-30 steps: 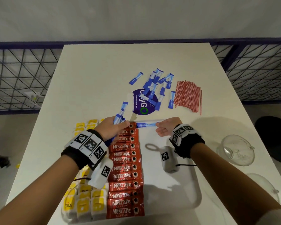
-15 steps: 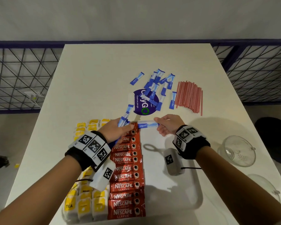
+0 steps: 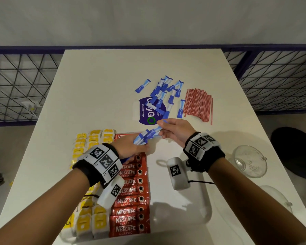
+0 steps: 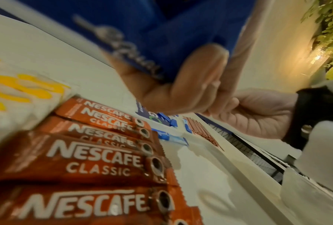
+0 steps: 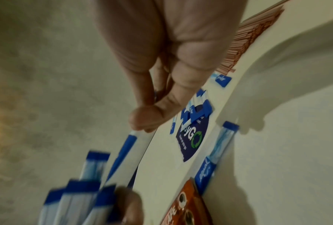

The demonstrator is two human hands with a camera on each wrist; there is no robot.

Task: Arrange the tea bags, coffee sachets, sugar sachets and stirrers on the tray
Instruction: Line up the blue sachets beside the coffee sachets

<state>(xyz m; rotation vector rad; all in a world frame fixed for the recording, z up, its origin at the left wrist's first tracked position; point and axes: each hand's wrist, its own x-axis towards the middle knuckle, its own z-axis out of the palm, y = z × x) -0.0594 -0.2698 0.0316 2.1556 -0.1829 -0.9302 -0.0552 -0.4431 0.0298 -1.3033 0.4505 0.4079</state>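
Note:
My left hand [image 3: 140, 145] grips a bunch of blue sugar sachets [image 3: 145, 137] over the far end of the white tray [image 3: 184, 214]. My right hand [image 3: 160, 129] pinches the tip of one sachet in that bunch [image 5: 123, 153] between thumb and finger. A single sugar sachet [image 5: 218, 146] lies along the tray's far edge, beside the top of the red coffee sachets [image 3: 129, 200]. These fill a column in the tray, with yellow tea bags [image 3: 94, 218] to their left. Loose sugar sachets [image 3: 164, 94] and red stirrers [image 3: 198, 103] lie on the table beyond.
A purple sticker [image 3: 148, 112] sits under the loose sachets. Two glass bowls [image 3: 249, 161] stand at the table's right edge. The tray's right half is bare white. Blue wire fencing [image 3: 16, 85] flanks the table on both sides.
My right hand let go of the sachet it laid at the tray's far edge and rose to pinch another from the bunch. My left hand swung the bunch rightward.

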